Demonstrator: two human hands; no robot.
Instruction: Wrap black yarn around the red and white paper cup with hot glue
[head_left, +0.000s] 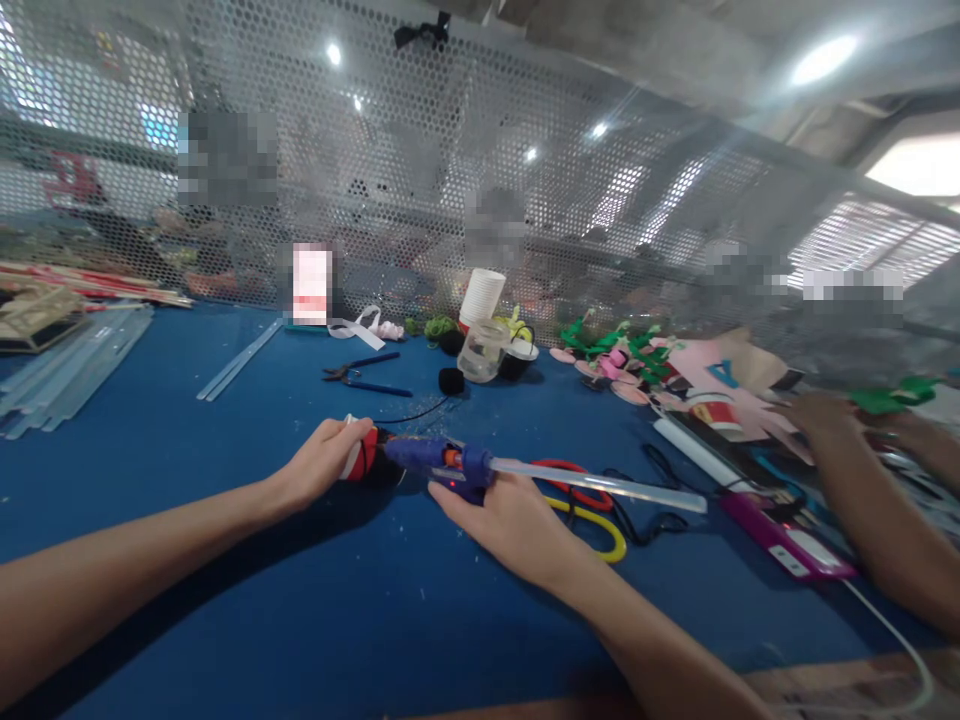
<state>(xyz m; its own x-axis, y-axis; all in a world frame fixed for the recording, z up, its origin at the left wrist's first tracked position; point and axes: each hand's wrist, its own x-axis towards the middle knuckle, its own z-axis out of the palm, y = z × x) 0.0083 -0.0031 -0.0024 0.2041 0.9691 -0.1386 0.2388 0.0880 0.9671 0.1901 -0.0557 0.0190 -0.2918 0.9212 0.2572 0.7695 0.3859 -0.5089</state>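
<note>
On the blue table (225, 560), mid-front: glue gun (442, 462), blue body, orange trigger, clear stick (600, 485) projecting rearward. Judged light, rigid plastic, nozzle likely hot; best taken by the handle. Right hand (502, 520) wraps the handle from below. Left hand (322, 462) clasps a small red-and-white piece (358, 458) at the nozzle. Scissors (592, 505) lie just beyond

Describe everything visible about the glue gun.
The glue gun is blue-purple plastic with an orange part on top. It lies roughly level above the blue table, nozzle pointing left at a small red, white and black piece held in the left hand. A long translucent glue stick juts from its back. The right hand grips its handle from below.
</note>
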